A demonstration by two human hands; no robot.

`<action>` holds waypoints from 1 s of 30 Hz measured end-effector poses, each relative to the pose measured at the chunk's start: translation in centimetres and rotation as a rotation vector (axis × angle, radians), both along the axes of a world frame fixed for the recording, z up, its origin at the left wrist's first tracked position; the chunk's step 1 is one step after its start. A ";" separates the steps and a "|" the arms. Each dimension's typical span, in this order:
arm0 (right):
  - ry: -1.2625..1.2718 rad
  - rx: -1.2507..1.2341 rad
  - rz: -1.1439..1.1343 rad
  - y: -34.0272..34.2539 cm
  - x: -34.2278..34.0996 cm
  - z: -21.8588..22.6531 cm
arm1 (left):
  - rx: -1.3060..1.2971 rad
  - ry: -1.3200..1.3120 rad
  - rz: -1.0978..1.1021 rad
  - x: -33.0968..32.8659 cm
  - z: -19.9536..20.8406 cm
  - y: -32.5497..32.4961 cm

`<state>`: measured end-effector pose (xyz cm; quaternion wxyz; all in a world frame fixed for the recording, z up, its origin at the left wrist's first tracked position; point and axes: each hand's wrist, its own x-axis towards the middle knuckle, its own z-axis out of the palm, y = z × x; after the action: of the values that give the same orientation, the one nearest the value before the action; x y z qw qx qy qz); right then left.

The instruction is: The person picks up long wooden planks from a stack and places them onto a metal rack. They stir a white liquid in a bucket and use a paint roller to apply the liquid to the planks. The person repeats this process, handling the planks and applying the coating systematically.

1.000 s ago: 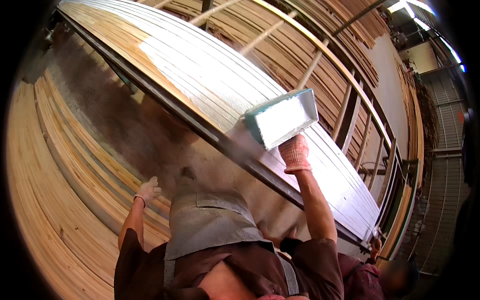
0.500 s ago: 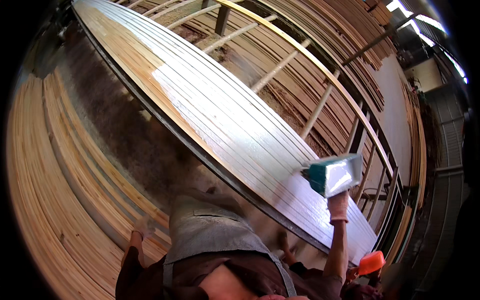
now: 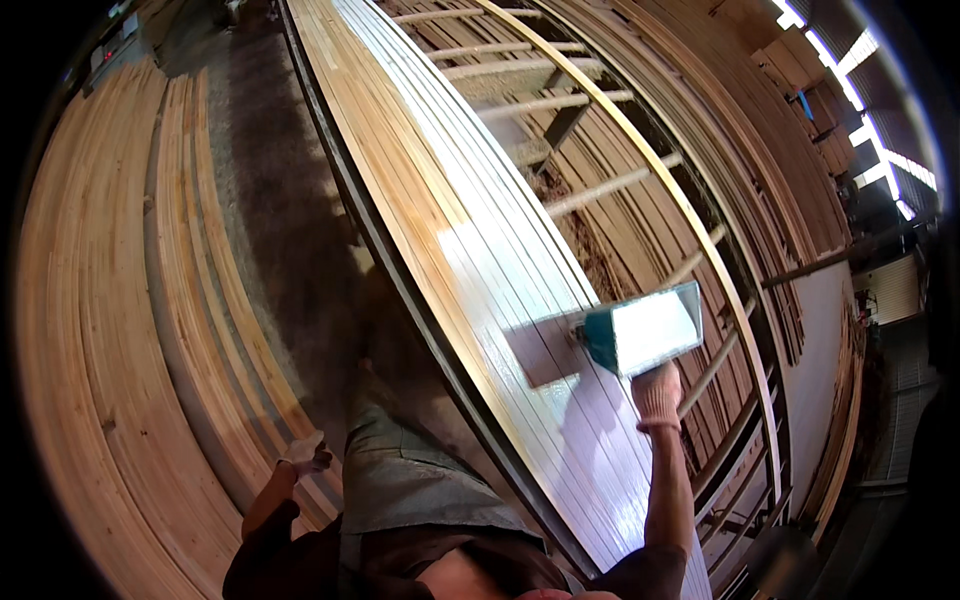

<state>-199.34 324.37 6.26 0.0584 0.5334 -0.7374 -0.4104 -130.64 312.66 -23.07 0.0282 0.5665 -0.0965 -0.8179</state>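
My right hand [image 3: 658, 392], in a knitted glove, grips a teal, open-topped rectangular container [image 3: 603, 342] whose inside shows white. It is held tilted over the far edge of a long row of narrow wooden boards [image 3: 400, 165]. A wet-looking white coating [image 3: 490, 290] covers the far side and near end of the boards; bare wood shows along the near-left side. The container's shadow falls across the coated part. My left hand [image 3: 308, 455], also gloved, hangs low at the left beside stacked timber, its fingers loosely apart and holding nothing.
Long pale timber stacks [image 3: 110, 330] lie on the left. A dark rail [image 3: 400, 290] edges the boards on my side. Beyond them runs a frame with round crossbars [image 3: 600, 192], with more brown boards [image 3: 690, 110] stacked behind it.
The view has turned, bringing more bare wood into sight. My right hand and the container have shifted slightly up and left in the picture. A person's orange container at lower right has left view.
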 end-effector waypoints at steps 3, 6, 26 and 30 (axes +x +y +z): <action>0.023 0.032 0.033 -15.2 0.0 -0.6 | 0.062 0.213 0.112 2.9 -5.2 -4.8; -0.072 0.007 0.008 -29.5 1.1 -0.2 | -0.088 0.005 -0.088 2.8 -2.6 -11.0; -0.104 -0.084 0.131 -44.7 4.8 2.6 | -0.212 -0.194 0.008 1.3 5.6 -27.9; 0.032 0.158 -0.005 -27.6 3.7 3.3 | -0.053 0.103 0.032 3.0 2.3 -25.2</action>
<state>-195.64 296.80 9.54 0.0270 0.5278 -0.7030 -0.4759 -127.63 287.50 -20.76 0.0612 0.5242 -0.1077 -0.8425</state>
